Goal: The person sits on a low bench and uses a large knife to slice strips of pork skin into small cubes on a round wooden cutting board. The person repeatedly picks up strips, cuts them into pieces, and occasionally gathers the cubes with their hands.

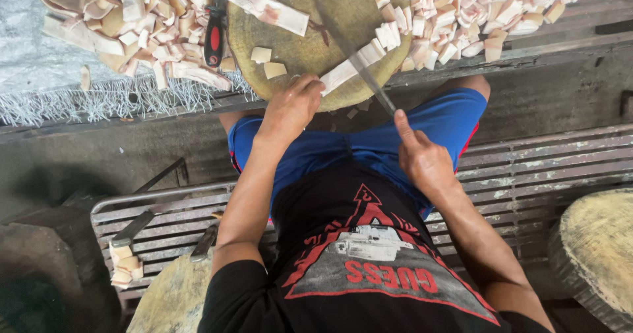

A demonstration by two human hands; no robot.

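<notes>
Gripping the handle of a knife in the right hand, fist clenched, forefinger laid along the top. Slanting the long narrow blade up and to the left across a pale strip. Pinning the near end of that strip with the left hand, fingers curled down and pressing, on the near edge of a round chopping block.

Judging by the strip: partly done, with the far end already cut into short blocks still lying in a row and the stretch under the fingers still whole. Waiting at the far side of the block, another long uncut strip. Lying loose between them, two small squares.

Heaped well beyond the block on the right, a big pile of cut pieces; on the left, a second pile mixing squares with longer curled slabs. Seemingly a good share finished, then, with more to go.

Looking at surfaces: pieces creamy, thick and smooth with pinkish edges; block wooden, worn and scored yellow-green; under the left pile, a grey woven sheet with a frayed white fringe. Resting between that pile and the block, a tool with a red and black handle. Closer in, a slatted metal bench, paint flaking.
</notes>
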